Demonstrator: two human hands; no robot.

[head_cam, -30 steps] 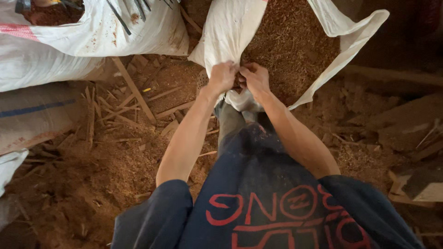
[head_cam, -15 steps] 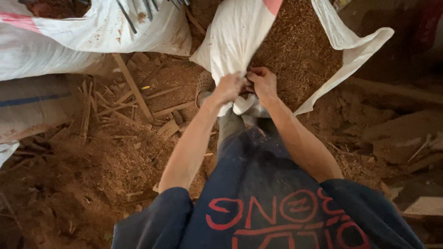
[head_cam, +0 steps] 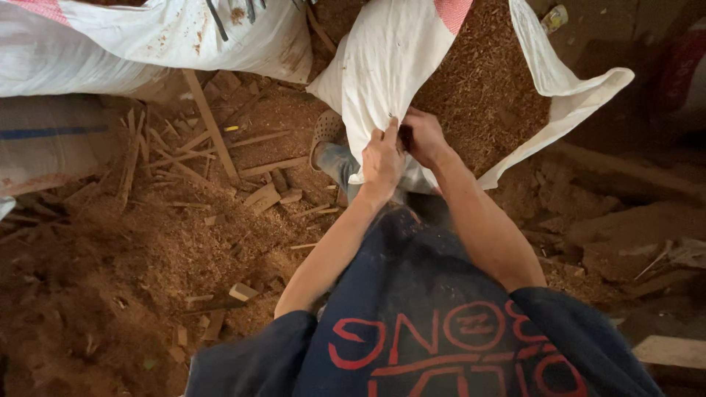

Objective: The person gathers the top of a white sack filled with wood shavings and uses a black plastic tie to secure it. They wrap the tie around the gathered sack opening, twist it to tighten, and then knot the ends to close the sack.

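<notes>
A white woven sack (head_cam: 390,73) stands open in front of me, filled with brown sawdust (head_cam: 478,81). My left hand (head_cam: 381,160) grips the near rim of the sack, fingers closed on the cloth. Beside it, my right hand (head_cam: 422,136) is closed on the same rim, touching the left hand. Both arms reach forward from my dark blue shirt (head_cam: 434,331). A foot in a perforated clog (head_cam: 323,136) shows under the sack's left edge.
Another white sack (head_cam: 147,44) lies at the top left, and a further one with a blue stripe (head_cam: 51,140) at the left. Wood offcuts (head_cam: 213,140) and sawdust (head_cam: 110,265) cover the ground. Planks (head_cam: 673,351) lie at the right.
The view has shifted so the sack sits higher and further right. Both hands stay closed on its rim and have pulled it slightly nearer.
</notes>
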